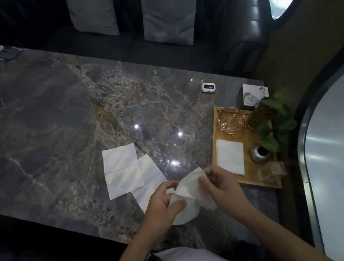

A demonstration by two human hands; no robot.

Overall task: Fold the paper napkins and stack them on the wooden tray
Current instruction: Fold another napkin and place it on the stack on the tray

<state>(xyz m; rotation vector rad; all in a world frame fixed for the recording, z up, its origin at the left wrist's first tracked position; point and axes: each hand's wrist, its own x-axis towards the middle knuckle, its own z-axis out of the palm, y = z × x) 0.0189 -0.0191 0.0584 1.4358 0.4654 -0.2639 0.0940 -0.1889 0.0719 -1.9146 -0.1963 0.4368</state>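
Note:
A crumpled white paper napkin hangs between both hands just above the near edge of the marble table. My left hand pinches its left side and my right hand pinches its upper right corner. Two unfolded napkins lie flat on the table to the left: one on top, the other partly under it and partly hidden by my left hand. A folded napkin rests on the wooden tray at the right.
The tray also carries a glass ashtray, a small grey pot, a clear lidded box and a green plant. A white box and a small white device sit behind it. A sofa with cushions lies beyond the table.

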